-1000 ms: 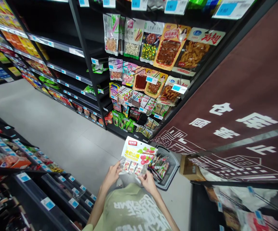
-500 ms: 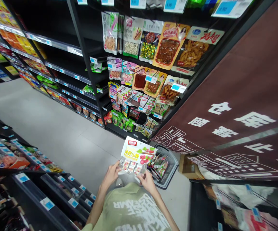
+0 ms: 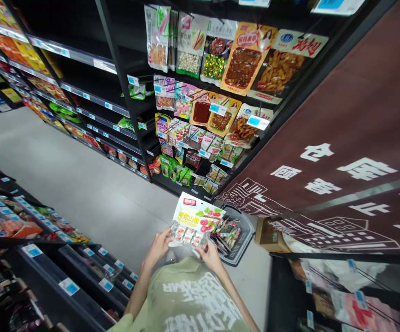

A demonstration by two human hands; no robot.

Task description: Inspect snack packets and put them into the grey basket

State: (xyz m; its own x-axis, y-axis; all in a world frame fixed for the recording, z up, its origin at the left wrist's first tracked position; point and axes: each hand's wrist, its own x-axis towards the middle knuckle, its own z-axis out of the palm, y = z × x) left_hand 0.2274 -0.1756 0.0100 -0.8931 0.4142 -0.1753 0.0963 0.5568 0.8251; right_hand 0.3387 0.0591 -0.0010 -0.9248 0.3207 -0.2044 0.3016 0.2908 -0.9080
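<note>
A white snack bag [image 3: 193, 216] with red berries printed on it and a clear lower window is held out in front of my body. My left hand [image 3: 161, 244] pinches its lower left corner. At the lower right corner, my right hand [image 3: 209, 254] grips it between thumb and fingers. Small wrapped pieces show through the window. Just behind the bag's right side, a grey basket [image 3: 245, 244] sits on the floor with several snack packets [image 3: 228, 234] in it; the bag covers part of it.
Ahead stands a black rack with hanging snack bags [image 3: 243, 64] and price tags. A brown curtain [image 3: 324, 152] with white writing hangs at the right, beside a cardboard box [image 3: 269, 236]. Low shelves [image 3: 65, 281] line the left. Grey floor [image 3: 110, 193] runs between.
The view has shifted slightly, so the rack sits a little higher in the picture. Both hands keep the same hold on the bag.
</note>
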